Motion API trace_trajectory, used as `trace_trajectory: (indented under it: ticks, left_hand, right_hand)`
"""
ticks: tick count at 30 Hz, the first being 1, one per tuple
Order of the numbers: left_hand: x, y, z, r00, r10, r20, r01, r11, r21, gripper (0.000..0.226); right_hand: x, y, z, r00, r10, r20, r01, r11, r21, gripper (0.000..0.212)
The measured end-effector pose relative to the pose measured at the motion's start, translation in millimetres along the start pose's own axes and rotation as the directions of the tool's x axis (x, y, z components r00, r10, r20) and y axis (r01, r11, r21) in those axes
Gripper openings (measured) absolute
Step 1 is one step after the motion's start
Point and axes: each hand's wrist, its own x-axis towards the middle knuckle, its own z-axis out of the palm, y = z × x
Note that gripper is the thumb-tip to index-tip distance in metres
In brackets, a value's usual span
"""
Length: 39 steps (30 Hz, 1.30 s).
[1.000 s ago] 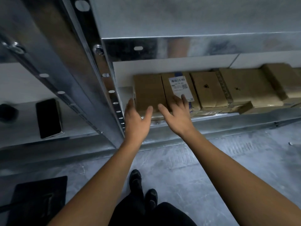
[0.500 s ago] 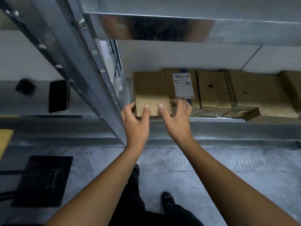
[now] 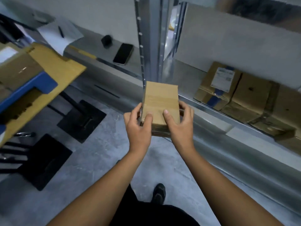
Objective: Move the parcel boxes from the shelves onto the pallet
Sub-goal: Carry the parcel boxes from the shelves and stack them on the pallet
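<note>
A: Here's the box (image 3: 160, 105): plain brown cardboard, a flat oblong with clear tape across the top. It's in the air right in front of the post (image 3: 151, 46), off the shelf (image 3: 211, 121) and over the floor (image 3: 97, 160).

B: Both hands are on it. The left hand (image 3: 138, 128) has its thumb flat on the top face and its fingers curled round the left edge.

A: The right hand (image 3: 179, 126) mirrors that, with the thumb on top and the fingers wrapped round the right side. Each hand clamps one near corner.

B: What's the post made of?

A: Galvanised steel. It's dull and shiny, with a line of punched holes.

B: Right of the post there are more boxes (image 3: 254, 103) packed tight on the shelf. They're creased brown card, and the nearest has a white printed label and blue tape.

A: Left of the post a black phone (image 3: 123, 53) lies flat on a metal ledge, glossy and rounded.

B: Further left there's blue plastic under tan card sheets. It looks like the pallet (image 3: 32, 88), though it's blurred.

A: The floor is mottled grey concrete. Two black square plates (image 3: 81, 119) lie on it left of the post.
</note>
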Motion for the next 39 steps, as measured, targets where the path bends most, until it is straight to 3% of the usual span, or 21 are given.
trace_trajectory:
  ticks: [7, 15, 28, 34, 39]
  left_hand:
    - [5.4, 5.3, -100.1, 0.977, 0.001, -0.213, -0.014, 0.998, -0.060, 0.034]
    - [18.1, -0.3, -263.6, 0.884, 0.031, -0.466, -0.093, 0.990, -0.110, 0.035]
    - [31.9, -3.9, -605.0, 0.650, 0.077, -0.756, -0.162, 0.986, -0.039, 0.052]
    - [40.1, -6.5, -715.4, 0.559, 0.053, -0.828, -0.158, 0.987, -0.043, 0.056]
    - [70.2, -20.4, -792.7, 0.522, 0.027, -0.852, -0.148, 0.987, -0.060, 0.060]
  right_hand:
    - [-36.2, -37.1, 88.6, 0.962, -0.086, 0.260, 0.078, 0.996, 0.041, 0.063]
    - [-110.5, -86.5, 235.4, 0.833, -0.174, 0.526, 0.129, 0.984, 0.120, 0.063]
    - [-298.1, -188.8, 515.1, 0.529, -0.333, 0.781, 0.173, 0.943, 0.285, 0.064]
    - [-353.6, -220.9, 613.0, 0.378, -0.318, 0.870, 0.160, 0.948, 0.276, 0.066]
    - [-377.0, -240.8, 697.7, 0.297, -0.300, 0.907, 0.139, 0.953, 0.270, 0.063]
